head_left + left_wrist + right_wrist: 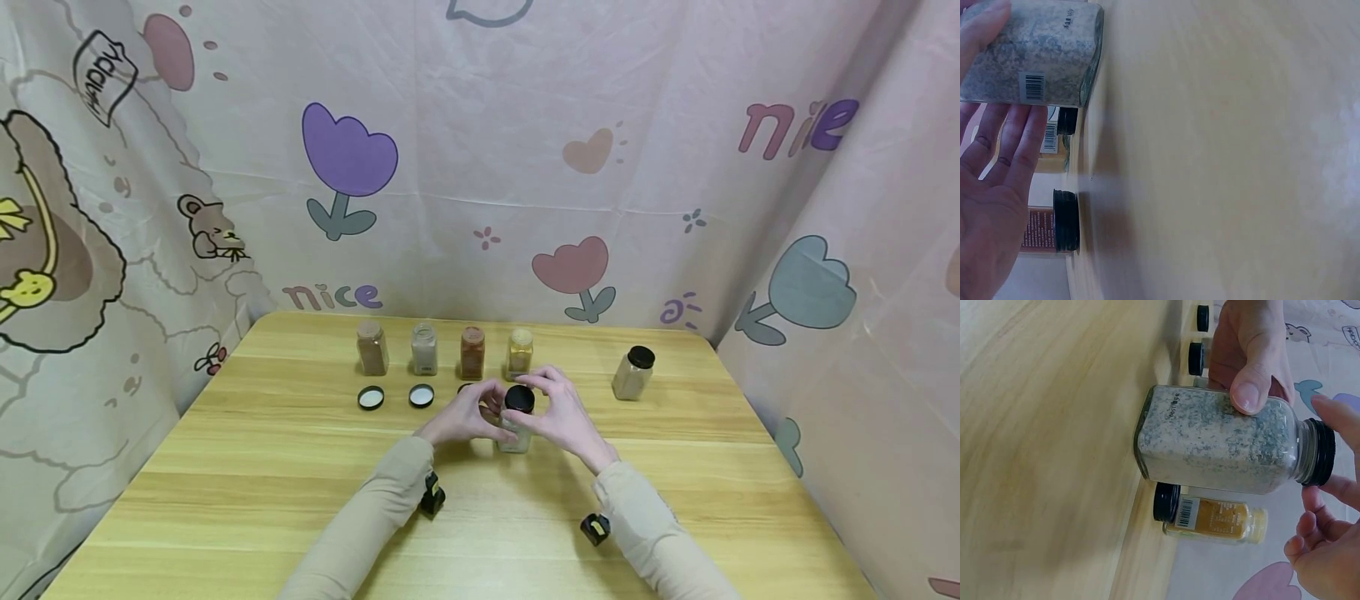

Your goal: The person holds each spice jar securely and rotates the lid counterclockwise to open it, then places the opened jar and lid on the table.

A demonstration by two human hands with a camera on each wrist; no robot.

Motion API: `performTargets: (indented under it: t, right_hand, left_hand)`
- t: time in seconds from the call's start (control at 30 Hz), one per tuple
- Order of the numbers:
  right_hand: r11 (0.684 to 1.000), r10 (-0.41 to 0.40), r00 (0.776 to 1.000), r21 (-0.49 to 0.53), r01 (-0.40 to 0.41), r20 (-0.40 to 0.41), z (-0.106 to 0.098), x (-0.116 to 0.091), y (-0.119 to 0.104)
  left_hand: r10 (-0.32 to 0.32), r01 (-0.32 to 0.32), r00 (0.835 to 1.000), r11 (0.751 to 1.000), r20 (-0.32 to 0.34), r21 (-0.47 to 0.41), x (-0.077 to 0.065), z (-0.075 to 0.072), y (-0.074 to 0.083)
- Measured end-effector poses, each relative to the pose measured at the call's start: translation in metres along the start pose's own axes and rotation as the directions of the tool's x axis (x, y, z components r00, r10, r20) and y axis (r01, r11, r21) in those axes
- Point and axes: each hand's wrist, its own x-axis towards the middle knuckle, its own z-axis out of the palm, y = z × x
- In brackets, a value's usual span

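A clear glass spice jar (1210,444) of pale, green-grey flecked seasoning stands upright on the table near the middle, its black lid (520,398) on top. My left hand (467,414) holds the jar's body from the left, with its thumb (1249,394) on the near side and fingers (1019,140) along another side. From the right, my right hand (562,417) pinches the lid between thumb and fingers. Whether the lid is loose cannot be seen. Just behind stands a jar of yellow powder (520,354) without a lid, a black lid (1166,501) before it.
Along the back stand lidless jars of brown (372,350), whitish (424,350) and red (472,354) spice. Black lids (371,398) lie in front of them, one partly hidden by my left hand. A capped jar (633,373) stands at right. A patterned curtain (465,167) hangs behind the table (262,500).
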Motion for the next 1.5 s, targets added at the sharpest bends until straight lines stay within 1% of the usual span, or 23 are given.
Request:
performTargets:
  t: [0.13, 0.37, 0.53, 0.7, 0.87, 1.07, 1.3, 1.5]
  right_hand:
    - [1.000, 0.000, 1.000, -0.010, 0.000, -0.009, 0.0007, 0.0006, -0.0001]
    - [0.999, -0.048, 0.999, 0.008, 0.047, 0.006, 0.0003, 0.0011, 0.0007]
    - [1.000, -0.017, 1.000, 0.022, 0.016, 0.017, -0.0003, 0.0006, -0.0009]
    - [1.000, 0.020, 1.000, -0.007, -0.020, -0.004, 0.0000, 0.0007, -0.0043]
    - [1.000, 0.008, 1.000, -0.030, -0.008, -0.001, -0.0003, 0.0013, -0.0045]
    - [0.999, -0.027, 0.999, -0.024, 0.028, 0.046, -0.0027, 0.0027, -0.0016]
    - [0.998, -0.042, 0.992, 0.055, 0.035, 0.117, -0.0055, 0.0024, -0.0014]
    - [0.995, -0.063, 0.985, 0.083, 0.050, 0.161, -0.0051, 0.0011, 0.0006]
  left_hand:
    - [0.007, -0.007, 1.000, 1.000, 0.005, -0.004, -0.0002, -0.0004, -0.0008]
    - [0.012, -0.012, 1.000, 1.000, 0.000, 0.009, -0.0010, -0.0004, -0.0008]
    - [0.011, -0.011, 1.000, 1.000, 0.002, 0.013, -0.0004, -0.0005, -0.0011]
    - [0.019, -0.019, 1.000, 1.000, 0.004, -0.001, -0.0003, -0.0006, -0.0020]
    - [0.031, -0.031, 1.000, 0.999, 0.006, -0.010, 0.0000, -0.0004, -0.0024]
    - [0.033, -0.033, 0.999, 0.999, 0.008, 0.010, 0.0002, -0.0004, -0.0025]
    - [0.037, -0.037, 0.999, 0.999, 0.011, 0.020, 0.0009, -0.0005, -0.0035]
    - [0.041, -0.041, 0.999, 0.999, 0.007, 0.024, 0.0014, -0.0006, -0.0042]
